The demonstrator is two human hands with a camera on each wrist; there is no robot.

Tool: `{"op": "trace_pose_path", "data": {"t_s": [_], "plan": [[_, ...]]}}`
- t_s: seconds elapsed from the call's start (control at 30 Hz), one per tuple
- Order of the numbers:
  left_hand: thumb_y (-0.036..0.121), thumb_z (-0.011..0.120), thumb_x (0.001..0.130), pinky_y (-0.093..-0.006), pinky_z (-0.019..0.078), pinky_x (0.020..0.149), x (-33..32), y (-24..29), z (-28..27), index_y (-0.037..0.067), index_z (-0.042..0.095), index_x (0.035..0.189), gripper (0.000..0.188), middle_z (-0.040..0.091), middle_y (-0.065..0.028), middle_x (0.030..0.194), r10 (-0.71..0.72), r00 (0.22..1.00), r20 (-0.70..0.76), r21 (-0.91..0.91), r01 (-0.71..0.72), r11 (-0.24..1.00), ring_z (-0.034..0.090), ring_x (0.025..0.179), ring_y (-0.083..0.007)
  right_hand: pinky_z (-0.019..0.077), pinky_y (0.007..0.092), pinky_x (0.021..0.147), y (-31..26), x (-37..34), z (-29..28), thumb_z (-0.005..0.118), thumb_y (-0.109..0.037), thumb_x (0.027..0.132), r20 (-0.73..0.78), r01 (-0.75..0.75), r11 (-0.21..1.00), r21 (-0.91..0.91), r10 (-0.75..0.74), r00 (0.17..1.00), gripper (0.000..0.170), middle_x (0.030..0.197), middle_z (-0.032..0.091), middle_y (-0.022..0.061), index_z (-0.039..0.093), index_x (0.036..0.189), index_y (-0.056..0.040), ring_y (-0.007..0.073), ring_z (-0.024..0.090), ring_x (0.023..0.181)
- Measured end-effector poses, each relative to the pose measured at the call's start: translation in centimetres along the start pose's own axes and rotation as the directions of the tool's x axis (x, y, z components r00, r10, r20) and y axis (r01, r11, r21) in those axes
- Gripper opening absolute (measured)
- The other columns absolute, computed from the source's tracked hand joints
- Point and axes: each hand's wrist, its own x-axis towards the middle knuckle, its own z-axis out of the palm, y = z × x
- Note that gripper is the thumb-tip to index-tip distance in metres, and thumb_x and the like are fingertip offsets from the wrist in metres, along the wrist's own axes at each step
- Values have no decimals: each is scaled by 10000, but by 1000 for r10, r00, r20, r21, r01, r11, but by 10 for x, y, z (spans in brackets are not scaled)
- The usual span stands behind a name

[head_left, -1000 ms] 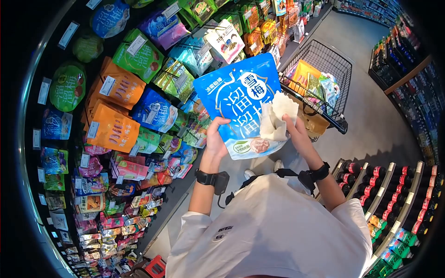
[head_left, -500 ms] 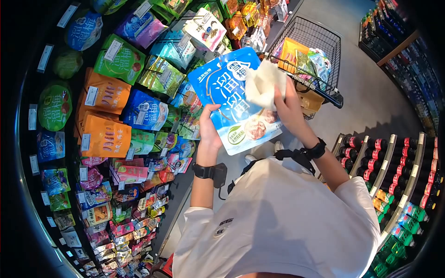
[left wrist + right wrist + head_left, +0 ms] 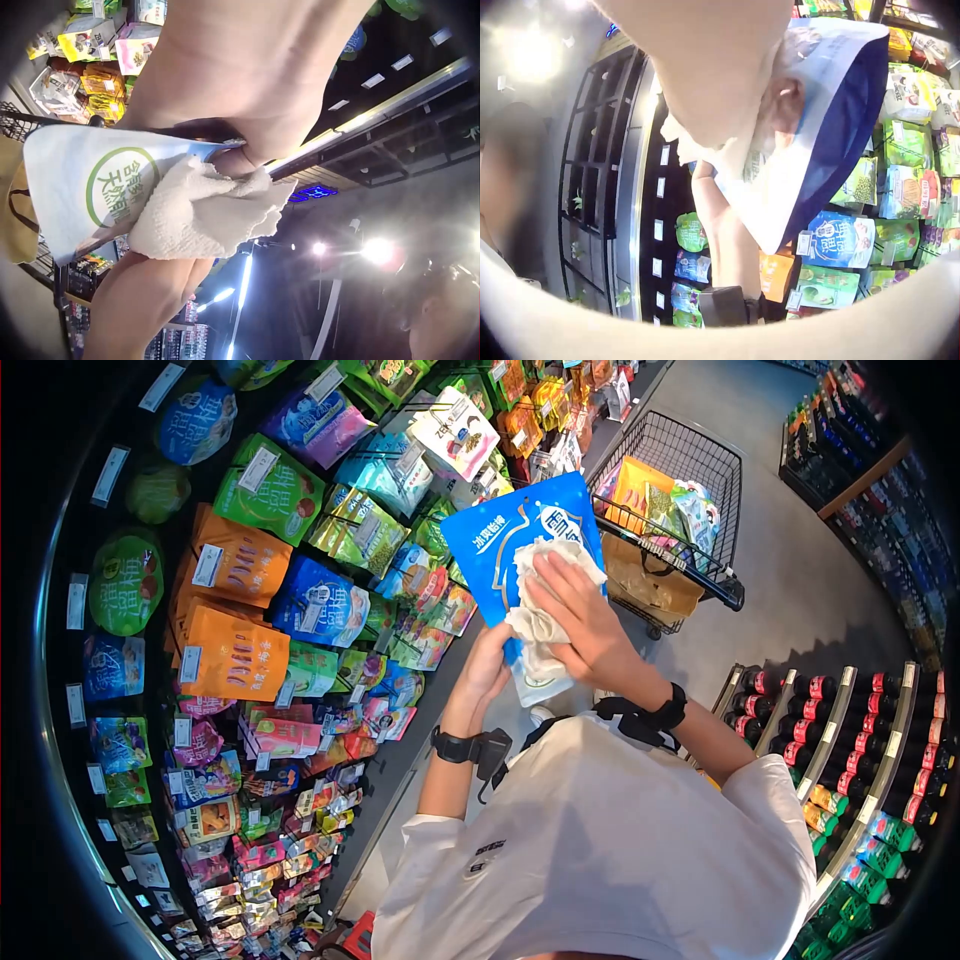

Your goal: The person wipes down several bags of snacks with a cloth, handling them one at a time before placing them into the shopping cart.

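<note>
A blue and white snack pouch [image 3: 497,532] is held up in front of the person's chest. At its left edge, my left hand [image 3: 483,668] grips it. Over the pouch's front lies a crumpled white cloth [image 3: 532,624], hiding much of the printing. My right hand [image 3: 585,622] presses on the cloth, its fingers stretched out across it. In the left wrist view the cloth [image 3: 202,214] hangs with a ragged edge beside the pouch's pale lower end [image 3: 64,176]. The right wrist view shows the pouch's dark blue side [image 3: 847,124].
Racks of hanging snack bags [image 3: 230,655] with price tags line the left side. A black wire shopping cart [image 3: 741,485] stands ahead, holding several packages [image 3: 640,485], with a brown bag [image 3: 650,582] below. Sloping racks of bottles [image 3: 865,745] are at the right.
My right hand has gone from pinching the bunched cloth at the pouch's right side to lying flat over it, nearer the middle. The pouch has tilted and still sits in my left hand.
</note>
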Motion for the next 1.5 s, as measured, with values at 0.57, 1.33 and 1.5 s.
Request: {"op": "trace_pose_path", "data": {"t_s": [0.57,1.33,1.5], "plan": [[45,519,804,-389,531,929,0,30,-5,-46,596,1163,378,686,-136,1102,29,1000,3,-203,-28,979,673,994,-264,446,260,633,39,-24,-7,618,-274,1000,277,-558,418,716,564,778,340,923,692,5,663,1131,37,44,572,777],[468,434,1053,-345,500,977,-5,-15,10,73,374,1490,593,555,-91,1341,19,982,187,-75,-5,997,594,1155,-182,492,418,676,-18,-17,-11,713,-136,877,113,-55,868,493,-1,994,174,866,653,174,657,948,14,371,634,763],[469,433,1053,-349,504,974,-3,-16,-2,67,385,1479,588,559,-94,1338,-97,958,269,-180,150,972,598,1152,-186,495,366,735,-10,-20,-14,677,-120,909,-116,-21,912,409,75,990,207,994,619,175,631,1053,22,326,633,851]]}}
